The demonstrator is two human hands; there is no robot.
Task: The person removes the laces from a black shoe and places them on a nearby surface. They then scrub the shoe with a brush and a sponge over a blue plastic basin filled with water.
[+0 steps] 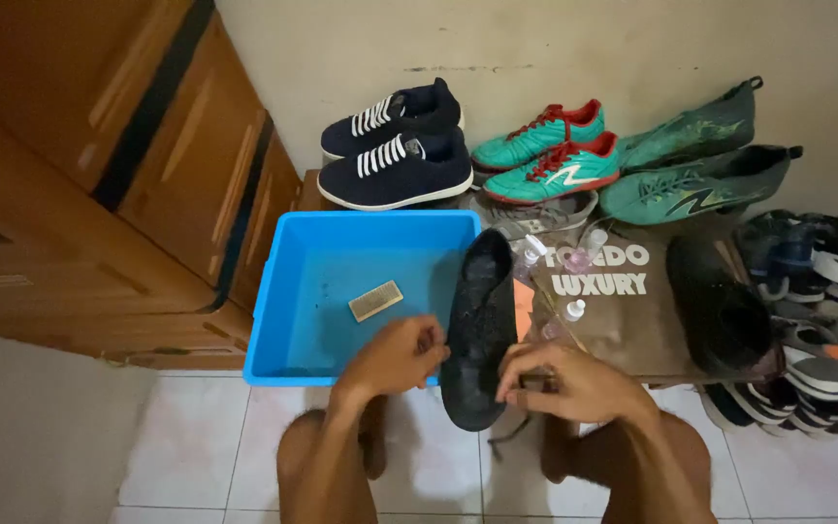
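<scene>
You are crouched over a tiled floor (pixel 196 437), knees at the bottom of the view, holding a black shoe (pixel 479 325) between both hands. The shoe runs nearly straight away from you, its long axis close to vertical in the view; which end is the toe is unclear. It sits just beside the right wall of a blue tub (pixel 273 291), its near end over the floor. Your left hand (pixel 395 357) is curled closed at the shoe's left edge, fingers bent inward against it. Your right hand (pixel 566 383) grips the shoe's lower right side, fingers pinched near a dark lace that hangs below. Inside the tub lies a small brush (pixel 375 301), well apart from your hands. Right of the shoe, small bottles (pixel 574 311) stand on a brown bag (pixel 632 320), with a second black shoe (pixel 720 306) beyond. Along the wall sit navy sneakers (pixel 395 160), teal-and-red boots (pixel 550 155) and green boots (pixel 700 160)
</scene>
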